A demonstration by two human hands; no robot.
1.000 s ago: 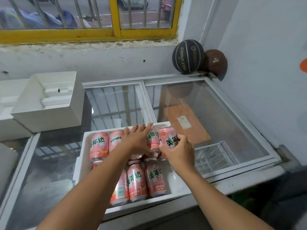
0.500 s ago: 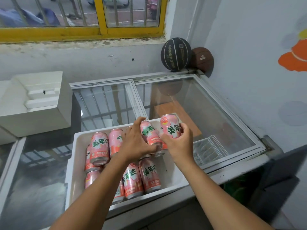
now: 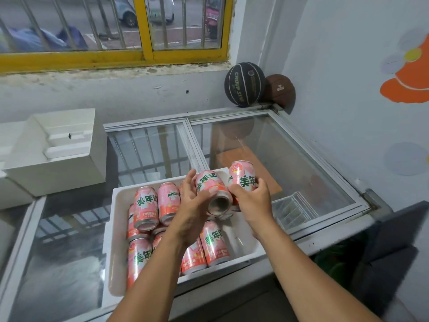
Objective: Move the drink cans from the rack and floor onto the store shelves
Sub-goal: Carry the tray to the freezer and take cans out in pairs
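Observation:
Several pink drink cans (image 3: 146, 208) lie in a white foam tray (image 3: 116, 240) on top of a glass-lidded chest freezer. My left hand (image 3: 192, 214) is shut on one pink can (image 3: 210, 187), tilted with its base towards me, lifted above the tray. My right hand (image 3: 251, 203) is shut on a second pink can (image 3: 242, 176), held more upright just right of the first. The two held cans nearly touch. My forearms hide some of the cans in the tray's middle.
The freezer's sliding glass lid (image 3: 290, 163) stretches right to the wall. A white foam box (image 3: 55, 152) sits at the left. A black basketball (image 3: 245, 87) and a brown ball (image 3: 281, 90) rest in the far corner under a barred yellow-framed window (image 3: 148, 29).
Both hands closed on cans in the tray's far right part and lifted them up and slightly towards me. The left can has tipped so its base faces me.

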